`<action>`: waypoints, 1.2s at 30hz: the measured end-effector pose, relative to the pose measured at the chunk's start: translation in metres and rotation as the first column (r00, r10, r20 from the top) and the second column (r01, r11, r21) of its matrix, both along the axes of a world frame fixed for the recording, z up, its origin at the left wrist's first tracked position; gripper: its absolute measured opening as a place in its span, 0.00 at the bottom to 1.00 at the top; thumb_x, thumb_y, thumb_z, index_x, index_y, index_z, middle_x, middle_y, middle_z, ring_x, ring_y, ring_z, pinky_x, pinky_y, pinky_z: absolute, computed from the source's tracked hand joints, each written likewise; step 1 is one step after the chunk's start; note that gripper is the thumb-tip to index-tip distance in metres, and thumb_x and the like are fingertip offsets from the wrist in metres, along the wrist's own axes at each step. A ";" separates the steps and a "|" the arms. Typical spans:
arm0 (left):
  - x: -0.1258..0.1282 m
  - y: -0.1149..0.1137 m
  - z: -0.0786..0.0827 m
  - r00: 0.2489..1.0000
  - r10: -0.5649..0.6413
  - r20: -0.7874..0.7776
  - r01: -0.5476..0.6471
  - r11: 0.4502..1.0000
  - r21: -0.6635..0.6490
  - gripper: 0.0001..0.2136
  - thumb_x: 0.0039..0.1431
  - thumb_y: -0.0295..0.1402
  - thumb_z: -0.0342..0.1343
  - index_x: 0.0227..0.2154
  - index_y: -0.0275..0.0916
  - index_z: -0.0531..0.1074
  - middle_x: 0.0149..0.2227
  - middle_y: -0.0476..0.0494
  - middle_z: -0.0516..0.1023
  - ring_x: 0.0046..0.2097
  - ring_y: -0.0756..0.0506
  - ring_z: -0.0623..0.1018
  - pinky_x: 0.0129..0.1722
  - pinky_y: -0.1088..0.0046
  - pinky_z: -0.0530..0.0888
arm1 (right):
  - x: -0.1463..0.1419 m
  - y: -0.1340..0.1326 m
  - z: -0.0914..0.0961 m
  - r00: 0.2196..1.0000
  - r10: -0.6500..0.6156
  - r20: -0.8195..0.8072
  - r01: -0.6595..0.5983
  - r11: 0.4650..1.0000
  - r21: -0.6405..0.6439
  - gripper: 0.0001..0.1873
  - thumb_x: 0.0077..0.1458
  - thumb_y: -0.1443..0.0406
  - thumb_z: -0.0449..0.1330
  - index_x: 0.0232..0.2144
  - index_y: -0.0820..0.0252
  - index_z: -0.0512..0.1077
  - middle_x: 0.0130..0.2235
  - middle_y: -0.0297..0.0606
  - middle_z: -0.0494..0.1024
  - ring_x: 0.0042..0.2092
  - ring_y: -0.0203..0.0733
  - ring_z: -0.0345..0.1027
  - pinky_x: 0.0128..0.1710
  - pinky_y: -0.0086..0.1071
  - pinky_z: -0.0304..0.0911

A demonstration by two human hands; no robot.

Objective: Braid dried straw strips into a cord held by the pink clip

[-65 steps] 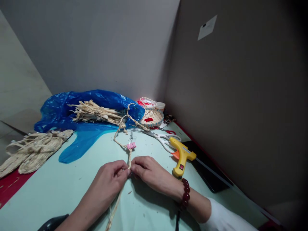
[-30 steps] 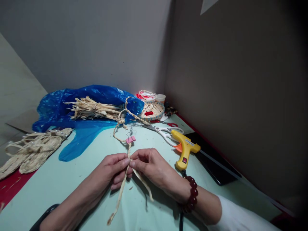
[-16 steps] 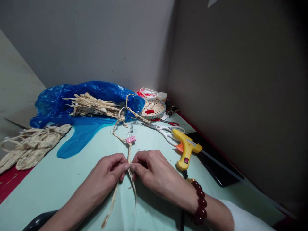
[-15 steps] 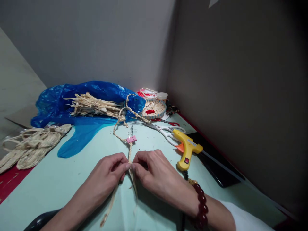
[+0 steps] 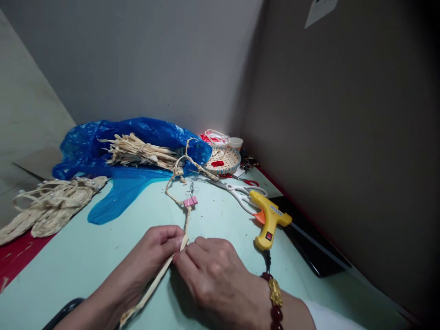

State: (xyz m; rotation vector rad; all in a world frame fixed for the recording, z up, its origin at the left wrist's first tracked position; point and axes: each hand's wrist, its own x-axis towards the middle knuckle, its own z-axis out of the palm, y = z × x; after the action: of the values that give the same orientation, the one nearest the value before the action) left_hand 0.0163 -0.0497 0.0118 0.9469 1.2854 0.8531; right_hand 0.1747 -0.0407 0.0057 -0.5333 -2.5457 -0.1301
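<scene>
A braided straw cord [image 5: 187, 221] runs toward me from a pink binder clip [image 5: 190, 201]. My left hand [image 5: 160, 250] pinches the near end of the braid between thumb and fingers. Just beside it, my right hand [image 5: 213, 270] is closed at the same spot, its fingertips on the straw strands; its palm side is hidden. One loose flat strand [image 5: 151, 289] slants down to the lower left, under my left hand. Past the clip, the finished braid [image 5: 168, 185] curls toward the back.
A bundle of dry straw [image 5: 140, 153] lies on a blue plastic bag [image 5: 113, 201]. Woven straw slippers [image 5: 58, 206] are at left. To the right are a yellow glue gun [image 5: 270, 220], white-handled scissors [image 5: 240, 195], a black flat object [image 5: 316, 256] and a round woven tray [image 5: 232, 160].
My right hand has turned over and moved slightly down and left, its knuckles now upward. One strand has swung to the lower left. The camera view has shifted slightly.
</scene>
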 end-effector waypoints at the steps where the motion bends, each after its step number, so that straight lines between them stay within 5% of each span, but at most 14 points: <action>1: 0.000 0.000 0.000 1.000 -0.002 0.026 0.002 1.000 -0.011 0.12 0.44 0.37 0.62 0.21 0.36 0.65 0.21 0.55 0.63 0.25 0.53 0.60 0.26 0.77 0.58 | 0.000 0.000 0.000 1.000 0.002 0.013 -0.002 1.000 -0.002 0.09 0.58 0.74 0.49 0.30 0.64 0.68 0.28 0.38 0.70 0.27 0.40 0.59 0.26 0.35 0.53; 7: -0.003 -0.001 0.002 0.999 -0.017 0.030 0.017 1.000 0.013 0.13 0.45 0.40 0.64 0.24 0.35 0.69 0.22 0.54 0.66 0.26 0.52 0.63 0.27 0.77 0.60 | -0.002 -0.003 -0.003 0.997 0.021 0.076 -0.026 0.997 0.066 0.08 0.57 0.74 0.51 0.35 0.68 0.70 0.30 0.41 0.73 0.29 0.42 0.63 0.23 0.35 0.51; 11: -0.006 -0.001 -0.001 0.993 0.000 -0.118 0.012 0.995 0.095 0.11 0.47 0.39 0.61 0.22 0.36 0.69 0.20 0.55 0.63 0.24 0.52 0.60 0.24 0.77 0.55 | 0.001 0.000 0.009 0.995 -0.078 -0.066 0.060 0.968 -0.245 0.09 0.59 0.63 0.54 0.31 0.63 0.71 0.29 0.37 0.74 0.29 0.39 0.65 0.27 0.33 0.54; 15: -0.006 -0.001 -0.001 0.990 -0.012 -0.141 0.030 0.991 0.127 0.10 0.48 0.39 0.60 0.24 0.36 0.71 0.19 0.55 0.64 0.24 0.52 0.60 0.24 0.76 0.55 | 0.005 0.013 0.019 0.905 -0.363 -0.222 0.115 0.711 -0.693 0.12 0.58 0.58 0.56 0.34 0.61 0.73 0.30 0.37 0.76 0.32 0.38 0.68 0.33 0.29 0.58; 19: -0.002 -0.003 0.005 0.991 -0.047 -0.127 0.062 0.991 0.118 0.11 0.49 0.40 0.60 0.24 0.36 0.72 0.20 0.52 0.67 0.25 0.50 0.63 0.26 0.75 0.57 | 0.007 0.028 0.010 0.956 -0.185 -0.229 -0.180 0.248 -0.952 0.10 0.59 0.62 0.52 0.35 0.62 0.70 0.25 0.34 0.72 0.25 0.34 0.65 0.26 0.26 0.57; 21: -0.001 -0.003 0.008 0.980 -0.060 -0.190 0.086 0.988 0.131 0.12 0.49 0.40 0.59 0.22 0.35 0.73 0.21 0.51 0.67 0.26 0.50 0.63 0.26 0.75 0.57 | 0.007 0.032 0.006 0.957 -0.150 -0.249 -0.230 0.133 -0.964 0.09 0.59 0.65 0.51 0.32 0.63 0.70 0.25 0.33 0.70 0.22 0.30 0.59 0.23 0.24 0.54; 27: -0.004 -0.003 0.007 0.949 -0.050 -0.310 0.111 0.977 0.180 0.10 0.49 0.39 0.59 0.22 0.36 0.71 0.20 0.53 0.65 0.26 0.50 0.63 0.27 0.75 0.58 | 0.007 0.034 0.012 0.968 -0.142 -0.205 -0.145 0.351 -0.925 0.10 0.56 0.68 0.52 0.24 0.63 0.67 0.23 0.29 0.64 0.26 0.30 0.55 0.25 0.23 0.50; 32: -0.004 -0.005 0.010 0.913 -0.070 -0.401 0.153 0.972 0.178 0.13 0.51 0.40 0.57 0.19 0.38 0.66 0.19 0.54 0.63 0.25 0.50 0.61 0.25 0.75 0.56 | 0.004 0.033 0.008 0.941 -0.253 -0.224 -0.125 0.357 -0.926 0.10 0.54 0.64 0.56 0.24 0.64 0.69 0.21 0.28 0.61 0.24 0.30 0.51 0.23 0.24 0.47; 36: -0.002 -0.009 0.018 0.752 -0.003 -0.659 0.256 0.922 0.289 0.16 0.55 0.40 0.54 0.17 0.40 0.59 0.19 0.55 0.58 0.24 0.50 0.59 0.24 0.75 0.53 | 0.002 0.031 0.007 0.900 -0.348 -0.264 -0.143 0.336 -0.931 0.08 0.52 0.66 0.57 0.25 0.65 0.73 0.20 0.28 0.63 0.25 0.30 0.52 0.24 0.24 0.49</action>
State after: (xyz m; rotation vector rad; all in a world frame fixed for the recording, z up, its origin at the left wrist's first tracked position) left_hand 0.0148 -0.0590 0.0298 1.7266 1.6479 0.6750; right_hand 0.1768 -0.0095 0.0127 -1.0096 -1.8654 1.4010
